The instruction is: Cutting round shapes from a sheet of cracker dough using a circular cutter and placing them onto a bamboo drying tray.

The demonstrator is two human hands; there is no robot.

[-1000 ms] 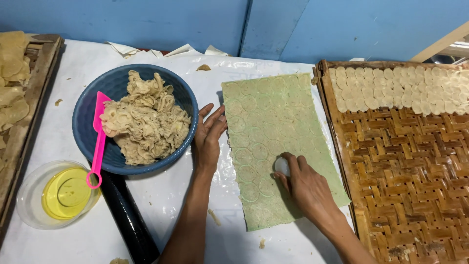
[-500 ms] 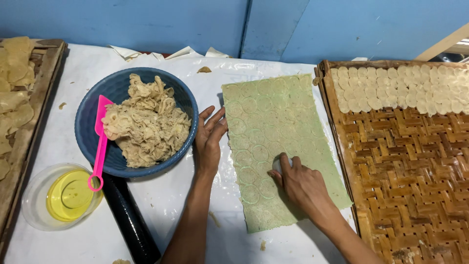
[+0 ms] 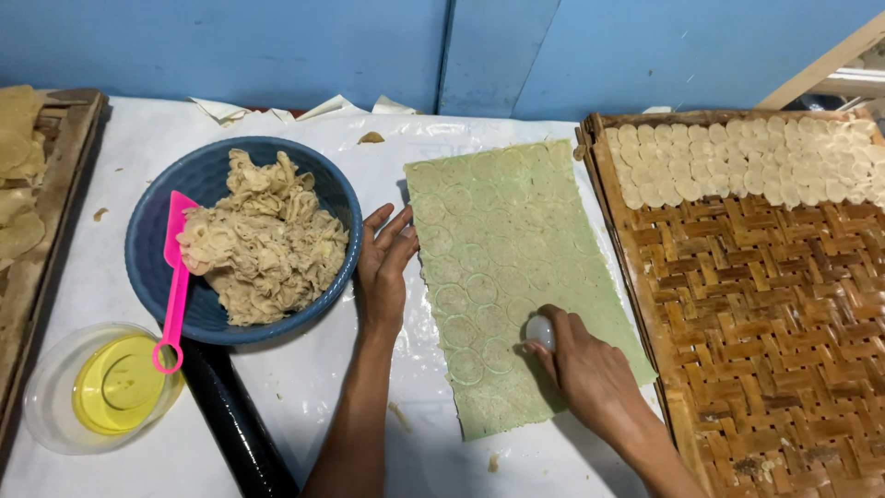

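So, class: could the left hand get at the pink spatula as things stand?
Probably yes. The left hand lies flat beside the blue bowl, empty, and only the heap of dough scraps sits between it and the pink spatula.

No packages, labels, signs or screens in view. Nothing on the white-covered table or against the blue wall bears a wrapper, tag or display.

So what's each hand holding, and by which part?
The right hand grips a small round white cutter from above. The left hand holds nothing, resting flat beside the green dough sheet.
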